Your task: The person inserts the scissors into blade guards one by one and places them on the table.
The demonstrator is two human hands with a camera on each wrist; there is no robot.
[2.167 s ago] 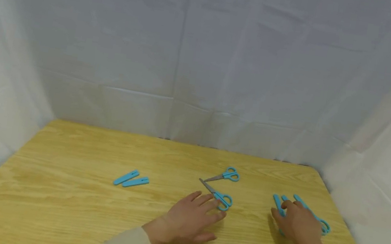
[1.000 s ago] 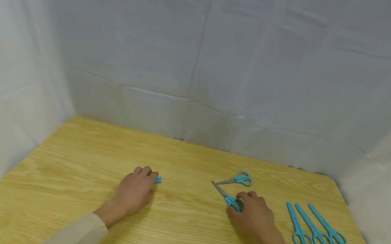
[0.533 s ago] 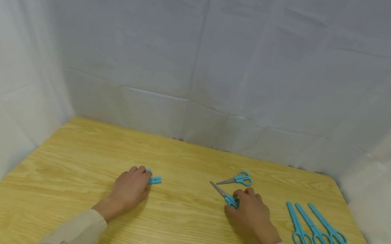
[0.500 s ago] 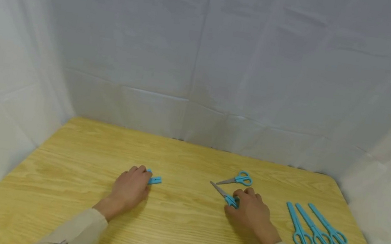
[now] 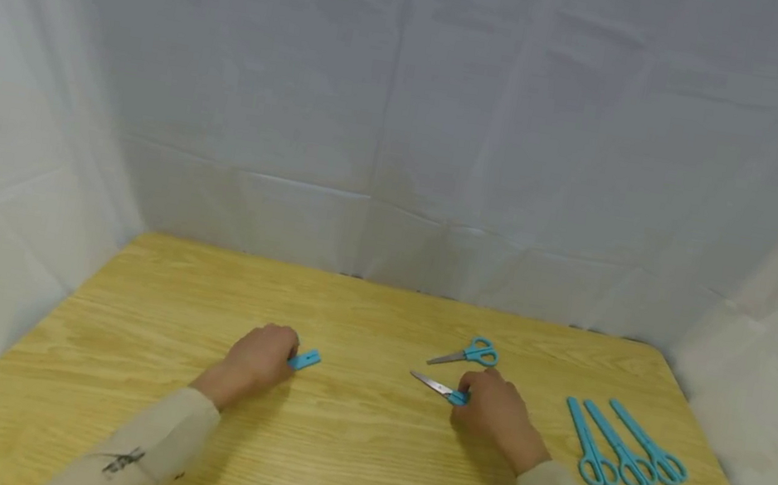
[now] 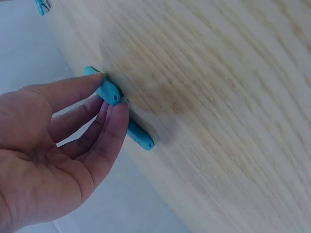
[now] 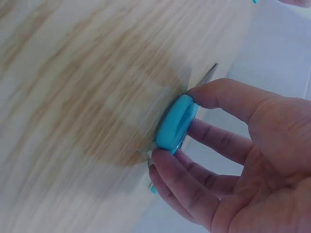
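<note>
In the head view my left hand (image 5: 256, 363) pinches a light-blue scissors blade cover (image 5: 305, 360) between thumb and fingertips. The left wrist view shows a second blue cover (image 6: 140, 135) lying on the table beneath it, partly behind the fingers. Across the table my right hand (image 5: 495, 411) holds a pair of scissors by its blue handles (image 7: 176, 125), with the bare metal blades (image 5: 430, 383) aimed left toward the cover. Just behind, another unsheathed pair of scissors (image 5: 482, 352) lies flat with its blades pointing left.
Three blue scissors with covered blades (image 5: 588, 444) lie side by side at the right of the wooden table (image 5: 355, 472). A pale sheet (image 5: 408, 111) hangs behind the table and along both sides.
From the right-hand row, my right hand has moved left and taken the nearer scissors, whose blades have swung away from the other pair. My left hand has moved left and picked up a cover.
</note>
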